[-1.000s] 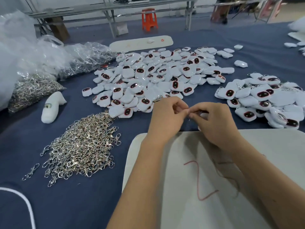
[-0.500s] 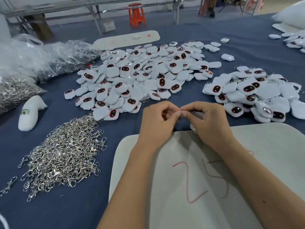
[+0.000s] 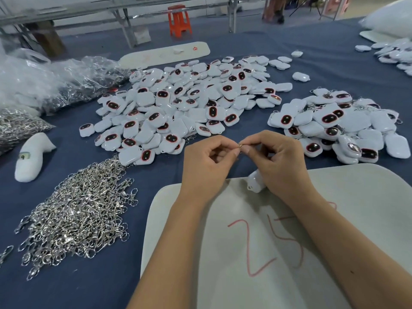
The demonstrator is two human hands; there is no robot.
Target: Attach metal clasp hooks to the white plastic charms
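Note:
My left hand (image 3: 206, 163) and my right hand (image 3: 278, 161) meet fingertip to fingertip above the table, both pinching a small metal clasp hook (image 3: 240, 146). A white plastic charm (image 3: 256, 182) sticks out under my right palm, held by the lower fingers. A loose heap of silver clasp hooks (image 3: 75, 210) lies to the left. A big pile of white charms with dark red-rimmed ovals (image 3: 178, 103) spreads beyond my hands. A second charm pile (image 3: 334, 126) with metal bits showing among them lies at the right.
A white board marked with a red number (image 3: 289, 241) lies under my forearms on the blue cloth. Clear bags of metal hooks (image 3: 55, 85) sit far left, and a white foam piece (image 3: 31, 157) lies near them. A long white tray (image 3: 165, 55) lies behind the piles.
My hands stay joined at the fingertips. The white charm now shows below my right palm. The camera has shifted, so the table appears moved to the left.

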